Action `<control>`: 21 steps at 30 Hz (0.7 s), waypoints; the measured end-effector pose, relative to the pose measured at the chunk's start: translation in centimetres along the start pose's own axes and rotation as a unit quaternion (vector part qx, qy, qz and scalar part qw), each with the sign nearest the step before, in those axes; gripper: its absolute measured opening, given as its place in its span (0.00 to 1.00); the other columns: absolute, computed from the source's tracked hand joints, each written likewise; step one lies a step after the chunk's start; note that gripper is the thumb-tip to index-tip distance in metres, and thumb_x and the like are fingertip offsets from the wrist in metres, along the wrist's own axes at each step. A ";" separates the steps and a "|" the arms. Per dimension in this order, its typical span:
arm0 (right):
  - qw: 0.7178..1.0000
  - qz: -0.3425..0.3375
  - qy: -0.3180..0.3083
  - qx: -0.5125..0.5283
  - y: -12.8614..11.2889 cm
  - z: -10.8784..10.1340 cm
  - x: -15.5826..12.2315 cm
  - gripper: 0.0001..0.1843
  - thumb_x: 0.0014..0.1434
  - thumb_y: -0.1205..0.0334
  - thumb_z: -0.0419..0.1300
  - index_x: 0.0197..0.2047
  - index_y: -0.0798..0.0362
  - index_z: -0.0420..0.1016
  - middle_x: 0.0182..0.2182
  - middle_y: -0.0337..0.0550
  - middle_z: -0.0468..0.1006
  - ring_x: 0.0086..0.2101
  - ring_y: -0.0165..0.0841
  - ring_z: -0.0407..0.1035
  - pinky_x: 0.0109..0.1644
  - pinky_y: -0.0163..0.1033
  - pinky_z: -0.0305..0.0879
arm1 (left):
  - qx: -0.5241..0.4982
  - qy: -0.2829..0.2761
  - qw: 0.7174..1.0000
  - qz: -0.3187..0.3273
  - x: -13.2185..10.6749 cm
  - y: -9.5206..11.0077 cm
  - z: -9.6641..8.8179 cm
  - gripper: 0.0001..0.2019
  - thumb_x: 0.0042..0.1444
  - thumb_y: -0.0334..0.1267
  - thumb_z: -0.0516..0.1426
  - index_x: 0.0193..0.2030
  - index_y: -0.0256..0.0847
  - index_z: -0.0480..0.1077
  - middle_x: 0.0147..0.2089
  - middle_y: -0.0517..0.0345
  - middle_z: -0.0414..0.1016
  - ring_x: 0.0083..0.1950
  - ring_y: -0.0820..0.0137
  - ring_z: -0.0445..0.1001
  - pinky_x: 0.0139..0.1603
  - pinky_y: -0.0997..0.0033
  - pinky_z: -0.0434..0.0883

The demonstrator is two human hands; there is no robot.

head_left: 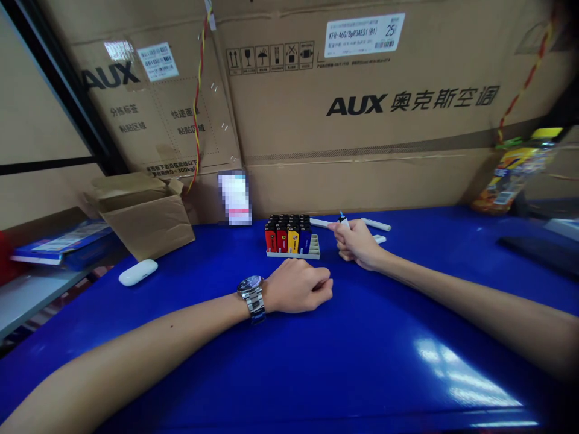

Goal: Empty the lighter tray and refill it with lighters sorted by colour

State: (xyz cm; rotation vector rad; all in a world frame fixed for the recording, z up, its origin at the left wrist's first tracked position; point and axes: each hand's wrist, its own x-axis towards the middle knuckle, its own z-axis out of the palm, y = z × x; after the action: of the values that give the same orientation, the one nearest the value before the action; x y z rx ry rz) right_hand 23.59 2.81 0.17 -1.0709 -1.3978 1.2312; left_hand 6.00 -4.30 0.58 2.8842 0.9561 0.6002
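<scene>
A white tray (294,255) on the blue table holds rows of lighters (288,236) in red, yellow and blue, all with black tops; its right end has bare slots. In front of the tray my left hand (299,286), with a metal watch at the wrist, is closed in a loose fist near the tabletop; nothing shows in it. To the right of the tray, my right hand (357,246) is closed around a small white lighter (344,222). A bluish tip rises above its dark top; whether it is a flame, I cannot tell. The fingers hide most of its body.
Behind my right hand lie white strips (377,225). A phone with a blurred screen (236,199) leans on large cardboard boxes (362,150). Leftward are an open carton (149,223) and a white case (138,272). A yellow-capped bottle (511,175) and dark flat object (534,253) are right.
</scene>
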 end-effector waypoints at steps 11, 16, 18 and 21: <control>0.999 0.021 -0.029 0.019 -0.2 -0.1 0.0 0.23 0.54 0.46 0.58 0.18 0.49 0.54 0.09 0.27 0.47 0.12 0.21 0.38 0.13 0.31 0.37 | -0.005 -0.005 1.000 -0.008 0.0 0.1 0.0 0.16 0.59 0.38 0.48 0.20 0.38 0.62 0.16 0.64 0.58 0.18 0.77 0.54 0.23 0.73 0.50; 0.989 0.004 -0.120 0.087 -1.2 -0.4 0.4 0.30 0.59 0.35 0.42 0.29 0.52 0.68 0.15 0.34 0.58 0.15 0.27 0.52 0.20 0.36 0.54 | -0.007 -0.001 1.000 -0.004 0.0 0.1 -0.1 0.17 0.59 0.38 0.48 0.20 0.38 0.62 0.16 0.64 0.59 0.18 0.77 0.56 0.23 0.73 0.51; 0.991 -0.021 -0.100 0.084 -1.2 -0.5 0.7 0.25 0.58 0.38 0.49 0.33 0.52 0.69 0.21 0.36 0.64 0.20 0.28 0.59 0.25 0.36 0.60 | -0.009 -0.001 1.000 -0.004 -0.1 0.1 -0.1 0.16 0.59 0.38 0.48 0.20 0.38 0.62 0.16 0.64 0.59 0.18 0.77 0.56 0.23 0.73 0.52; 0.995 -0.067 -0.053 0.045 -0.8 -0.3 1.5 0.19 0.51 0.44 0.62 0.32 0.53 0.68 0.26 0.37 0.68 0.25 0.27 0.61 0.28 0.35 0.59 | -0.008 -0.002 1.000 -0.004 -0.1 0.0 -0.1 0.17 0.59 0.38 0.48 0.20 0.38 0.61 0.16 0.64 0.59 0.18 0.77 0.55 0.23 0.74 0.52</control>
State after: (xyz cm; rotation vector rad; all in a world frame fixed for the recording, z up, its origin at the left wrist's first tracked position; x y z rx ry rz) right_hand 23.67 4.21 1.11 -0.8472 -1.4570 1.2558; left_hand 5.91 -4.39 0.69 2.8660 0.9570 0.5977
